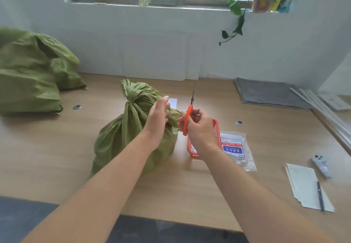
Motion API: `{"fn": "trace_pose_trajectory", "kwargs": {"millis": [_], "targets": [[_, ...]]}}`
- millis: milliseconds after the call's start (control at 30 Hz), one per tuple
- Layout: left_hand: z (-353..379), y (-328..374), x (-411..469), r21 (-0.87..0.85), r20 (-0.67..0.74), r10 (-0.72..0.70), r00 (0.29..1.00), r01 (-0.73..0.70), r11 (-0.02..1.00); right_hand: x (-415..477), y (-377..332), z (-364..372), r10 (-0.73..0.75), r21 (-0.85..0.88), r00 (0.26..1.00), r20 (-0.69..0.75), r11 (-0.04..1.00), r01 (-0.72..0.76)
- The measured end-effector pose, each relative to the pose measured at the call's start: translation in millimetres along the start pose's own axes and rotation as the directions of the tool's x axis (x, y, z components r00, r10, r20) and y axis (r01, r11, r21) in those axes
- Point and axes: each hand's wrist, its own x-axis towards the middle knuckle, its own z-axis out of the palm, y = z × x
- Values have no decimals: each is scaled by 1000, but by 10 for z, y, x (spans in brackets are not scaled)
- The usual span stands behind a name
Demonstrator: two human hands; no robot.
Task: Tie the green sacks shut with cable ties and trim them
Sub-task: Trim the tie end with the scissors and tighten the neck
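Right grip [198, 126] holding scissors [188, 114], red basket [217, 129] behind

Left hand [157, 117] on tied green sack [133, 128], scissors [190, 113] in right hand [197, 126]

The wooden counter [275, 128] holds a tied sack [121, 140], more sacks [28, 83] far left, a basket [216, 128], tie packet [235, 147], papers [303, 187] and cloth [269, 94].

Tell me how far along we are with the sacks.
Done: the front sack has its neck bunched and cinched by a pale cable tie. In hand: the left hand grips the sack's fabric while the right hand holds the orange scissors, blades pointing up, clear of the tie. Left: trimming that tie, it seems, then the piled sacks at the left, where no tie shows.
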Motion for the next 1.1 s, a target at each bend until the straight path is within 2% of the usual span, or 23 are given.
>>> {"fn": "trace_pose_trajectory", "kwargs": {"millis": [367, 667, 800, 933, 1033, 1100], "targets": [[-762, 223, 59, 12, -114, 49, 992, -48, 999, 96, -224, 686, -43, -42, 996, 74, 998, 46], [-1441, 273, 491, 4, -105, -6, 994, 6, 1000, 262, -80, 1361, -25, -108, 1000, 17, 994, 27], [-1674, 176, 733, 172, -166, 73, 983, -44, 984, 334, 38, 1515, -15, -138, 1000, -26, 990, 11], [-1842, -20, 993, 435, -185, 213, 960, -114, 893, 397, 150, 1584, 19, -141, 999, -38, 990, -25], [-1862, -99, 1149, 704, -67, 373, 925, -221, 674, 496, 261, 1567, 40, -161, 998, -53, 986, -48], [-1835, -121, 1240, 790, 13, 420, 907, -267, 553, 596, 319, 1531, 55, -173, 997, -47, 983, -62]]}}
